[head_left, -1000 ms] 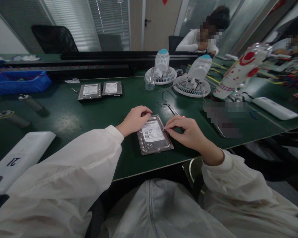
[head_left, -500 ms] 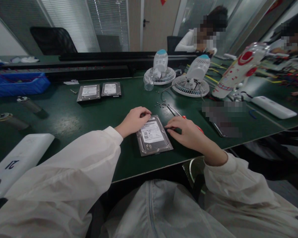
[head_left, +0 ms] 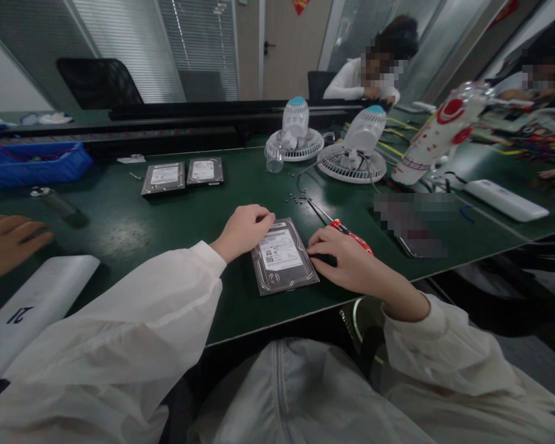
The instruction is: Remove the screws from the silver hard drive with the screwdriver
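Note:
A silver hard drive (head_left: 285,261) with a white label lies flat on the green table in front of me. My left hand (head_left: 247,228) holds its far left corner, with the fingers curled over the far edge. At the right edge, my right hand (head_left: 335,256) has its thumb and fingers bent against the drive's side; the fingertips are partly hidden. Just beyond the right hand rests a red-handled screwdriver (head_left: 346,231), its shaft pointing at a scatter of small screws (head_left: 296,197).
Two more hard drives (head_left: 205,171) lie farther back, left of a clear cup (head_left: 274,157) and two white fans (head_left: 351,161). A blue bin (head_left: 34,165), a metal cylinder (head_left: 55,202) and a white case (head_left: 41,302) are at left, near another person's hand (head_left: 12,243). A phone (head_left: 407,228) lies right.
Another person's hand has come in at the left, where a second cylinder was visible before. My right hand has shifted slightly nearer along the drive's edge, showing more of the screwdriver handle.

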